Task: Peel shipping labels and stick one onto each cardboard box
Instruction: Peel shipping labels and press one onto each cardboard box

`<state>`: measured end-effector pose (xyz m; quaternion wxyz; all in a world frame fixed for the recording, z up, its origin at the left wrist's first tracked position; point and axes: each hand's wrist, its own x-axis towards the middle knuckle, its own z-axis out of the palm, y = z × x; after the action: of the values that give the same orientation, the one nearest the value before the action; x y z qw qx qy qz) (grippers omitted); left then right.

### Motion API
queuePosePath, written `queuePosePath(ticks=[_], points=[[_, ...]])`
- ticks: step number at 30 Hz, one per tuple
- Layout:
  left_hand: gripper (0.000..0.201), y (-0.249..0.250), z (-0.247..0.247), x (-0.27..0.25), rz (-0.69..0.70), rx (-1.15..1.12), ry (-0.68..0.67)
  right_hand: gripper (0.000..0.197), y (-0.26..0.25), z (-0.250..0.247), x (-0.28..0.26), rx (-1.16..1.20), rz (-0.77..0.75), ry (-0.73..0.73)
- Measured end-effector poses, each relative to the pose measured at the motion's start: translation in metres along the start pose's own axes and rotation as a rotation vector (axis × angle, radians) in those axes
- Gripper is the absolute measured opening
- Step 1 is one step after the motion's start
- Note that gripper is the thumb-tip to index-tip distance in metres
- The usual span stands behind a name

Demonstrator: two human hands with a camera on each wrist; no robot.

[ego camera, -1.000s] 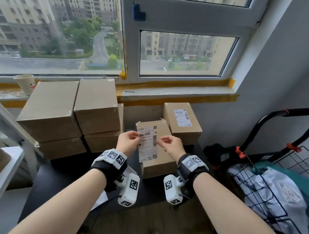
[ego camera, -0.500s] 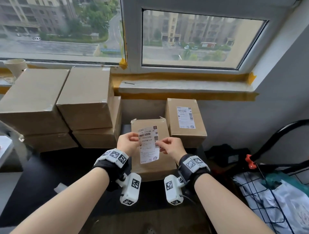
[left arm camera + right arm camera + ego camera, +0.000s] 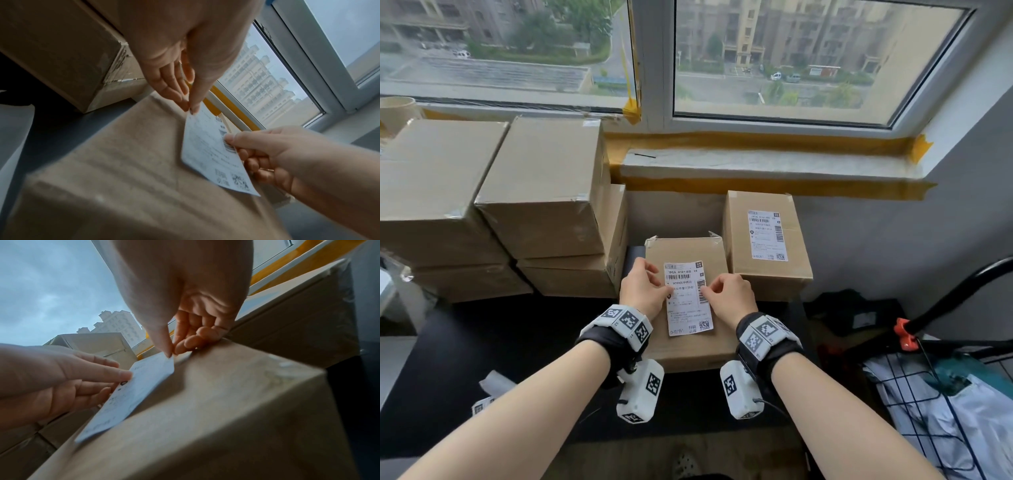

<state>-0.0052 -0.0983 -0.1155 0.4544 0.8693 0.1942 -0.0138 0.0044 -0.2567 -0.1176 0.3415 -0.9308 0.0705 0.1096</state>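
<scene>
The sticking step is in hand: the left hand (image 3: 643, 291) and right hand (image 3: 729, 297) each pinch a side edge of the label (image 3: 688, 298), holding it over the top of the middle box (image 3: 681, 251). In the wrist views its near end looks lifted off the cardboard (not pressed flat). A labelled box (image 3: 767, 270) stands just beside. Next, I judge, comes lowering it square and smoothing it down.

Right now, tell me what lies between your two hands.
The shipping label: left hand pinches its left edge, right hand its right edge, over the box. The head view shows this.
</scene>
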Motion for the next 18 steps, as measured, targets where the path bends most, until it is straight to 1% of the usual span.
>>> queuePosePath(ticks=[4,8,13,18], points=[[0.034,-0.0017,0.0043,0.0007,0.02,0.042,0.027,0.017,-0.0011,0.003,-0.0003,-0.031,0.012,0.025],[0.031,-0.0019,0.0068,0.0028,0.064,0.073,0.019,0.016,-0.001,0.0054,0.0003,-0.046,0.029,0.037],[0.031,-0.0028,0.0083,0.0055,0.085,0.117,0.011,0.014,-0.0031,0.0054,0.001,-0.063,0.028,0.047],[0.031,-0.0074,0.0018,0.0092,0.105,0.233,-0.004,0.014,-0.0038,0.004,-0.0019,-0.084,0.035,0.071]])
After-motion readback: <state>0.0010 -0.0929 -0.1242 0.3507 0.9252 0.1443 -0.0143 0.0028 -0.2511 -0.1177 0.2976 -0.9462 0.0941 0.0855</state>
